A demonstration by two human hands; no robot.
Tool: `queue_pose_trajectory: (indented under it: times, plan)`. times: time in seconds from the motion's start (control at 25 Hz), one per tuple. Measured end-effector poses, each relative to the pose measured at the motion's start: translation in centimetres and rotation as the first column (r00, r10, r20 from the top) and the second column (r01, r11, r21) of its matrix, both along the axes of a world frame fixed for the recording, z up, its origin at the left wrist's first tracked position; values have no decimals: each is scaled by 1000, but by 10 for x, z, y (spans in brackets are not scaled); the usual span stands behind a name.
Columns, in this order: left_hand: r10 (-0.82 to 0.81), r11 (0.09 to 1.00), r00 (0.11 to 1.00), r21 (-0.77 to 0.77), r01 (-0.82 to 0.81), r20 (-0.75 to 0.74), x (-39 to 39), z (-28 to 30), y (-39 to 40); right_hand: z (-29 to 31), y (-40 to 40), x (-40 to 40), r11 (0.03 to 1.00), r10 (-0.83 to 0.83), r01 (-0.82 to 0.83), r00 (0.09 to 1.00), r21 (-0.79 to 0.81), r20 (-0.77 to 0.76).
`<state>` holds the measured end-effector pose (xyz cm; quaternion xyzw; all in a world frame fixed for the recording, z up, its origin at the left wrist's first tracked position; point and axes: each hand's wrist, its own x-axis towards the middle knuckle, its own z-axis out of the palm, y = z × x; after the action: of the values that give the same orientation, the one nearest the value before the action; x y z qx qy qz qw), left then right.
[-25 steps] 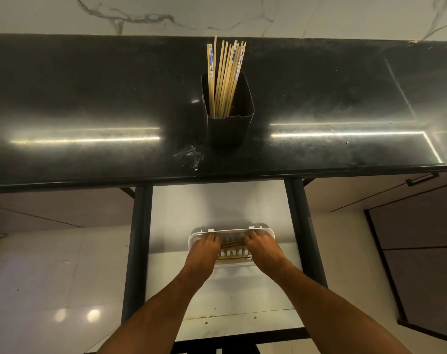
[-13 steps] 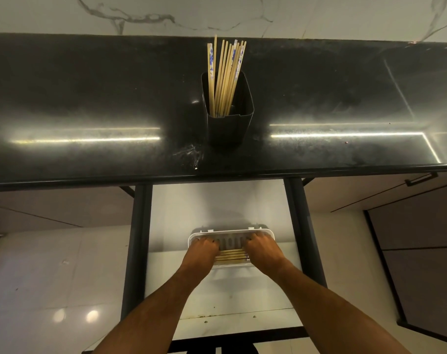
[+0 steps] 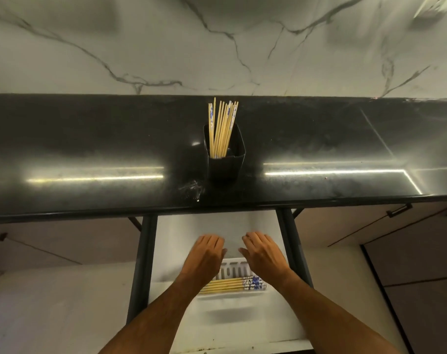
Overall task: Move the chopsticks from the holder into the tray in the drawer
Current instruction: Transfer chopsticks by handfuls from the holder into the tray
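1. I see a pale marble wall (image 3: pixel 166 42) with grey veins across the top of my view, blurred toward its right corner.
2. Below it runs the black worktop (image 3: pixel 89 144), glossy, with two bright strips of reflected light on either side of the middle.
3. Under the worktop's front edge the drawer (image 3: pixel 217 226) stands pulled out, white inside, framed by dark rails on its left and right.
4. Both forearms reach in from the bottom of my view over the drawer.
5. The left hand (image 3: pixel 205 254) hangs above the drawer, palm down, its grip spread with the fingers loosely together and nothing in it.
6. The right hand (image 3: pixel 262 251) sits beside it, a small gap between the two, palm down as well, grip likewise spread and empty.
7. The black holder (image 3: pixel 226 164) stands upright near the middle of the worktop.
8. The white tray (image 3: pixel 232 270) lies in the drawer just below the hands, partly hidden by both wrists; its far half shows slotted ribs.
9. A bundle of chopsticks (image 3: pixel 221 129) stands in the holder, leaning slightly, some with blue patterned ends.
10. A second lot of chopsticks (image 3: pixel 232 286) lies flat in the tray's near half, side by side, blue ends pointing right.
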<state>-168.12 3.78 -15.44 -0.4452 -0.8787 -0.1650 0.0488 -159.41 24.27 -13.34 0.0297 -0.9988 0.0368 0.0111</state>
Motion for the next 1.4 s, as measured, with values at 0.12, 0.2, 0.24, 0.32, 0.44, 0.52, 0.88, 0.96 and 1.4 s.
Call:
queue_pose_trajectory:
  times: [0.12,0.2,0.24,0.32,0.44,0.52,0.88,0.96,1.4]
  plan:
    - [74,996,987,63,-66,-143,-24,36,10,33,8,-22,999,-36,34,982,-11,-184]
    - [109,991,975,92,-92,-195,-44,62,20,58,14,-44,999,-37,39,962,-1,-269]
    - [122,989,969,110,-100,-214,-55,77,25,72,17,-57,999,-41,44,950,2,-309]
    - [147,982,960,151,-113,-237,-80,107,37,100,23,-84,998,-56,56,924,-12,-378]
    - [180,964,956,233,-126,-232,-117,148,52,141,29,-123,998,-56,47,895,-30,-443]
    - [192,952,958,277,-130,-211,-138,166,61,162,33,-147,998,-57,43,880,-41,-472]
    - [337,875,941,379,-302,-29,-220,195,105,185,58,-249,957,-262,190,891,-218,-371]
    - [403,827,913,401,-395,67,-236,192,113,179,65,-270,929,-331,252,895,-272,-300]
    - [398,706,672,259,-659,624,-301,175,146,163,71,-341,418,-597,357,801,-835,44]
